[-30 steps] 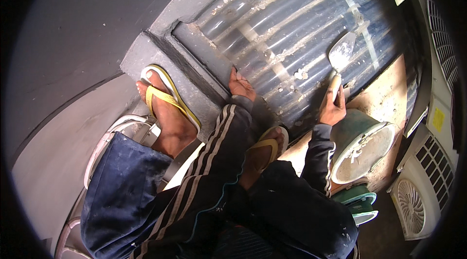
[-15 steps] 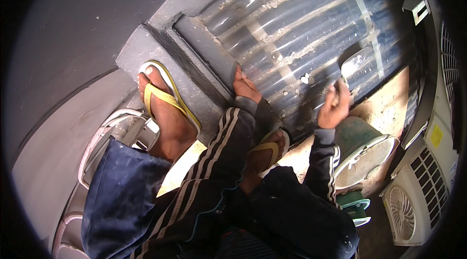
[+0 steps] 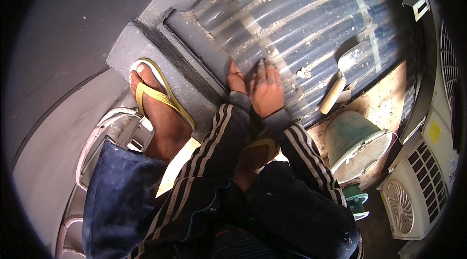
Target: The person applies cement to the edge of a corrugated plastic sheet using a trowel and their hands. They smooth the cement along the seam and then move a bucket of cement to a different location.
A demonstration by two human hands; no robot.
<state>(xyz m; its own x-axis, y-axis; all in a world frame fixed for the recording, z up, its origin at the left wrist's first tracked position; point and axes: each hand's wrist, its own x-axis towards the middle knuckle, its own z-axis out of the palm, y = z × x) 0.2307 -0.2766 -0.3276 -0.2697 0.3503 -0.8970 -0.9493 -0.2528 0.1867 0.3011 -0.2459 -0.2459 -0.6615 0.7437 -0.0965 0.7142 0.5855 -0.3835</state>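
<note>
My left hand [image 3: 236, 76] is closed at the edge of a grey panel [image 3: 194, 37], where it meets the translucent corrugated sheet [image 3: 311, 10]. My right hand [image 3: 266, 91] lies just to its right with fingers stretched out on the sheet, slightly blurred and holding nothing. A trowel [image 3: 334, 88] with a pale wooden handle rests on the sheet, right of my right hand, its blade toward the upper right. Small white crumbs and dusty streaks mark the sheet.
My sandalled left foot stands on a grey concrete ledge [image 3: 126, 45]. Below it are pale metal tubes [image 3: 85, 152]. A dusty green bucket [image 3: 348, 139] stands at the right beside a green spool [image 3: 359, 198]. Air-conditioner units [image 3: 413, 191] and a metal bracket [image 3: 419, 6] line the right edge.
My right hand has let go of the trowel, now lying on the sheet, and moved left beside my left hand, its fingers now spread out. My left hand has stayed at the panel edge.
</note>
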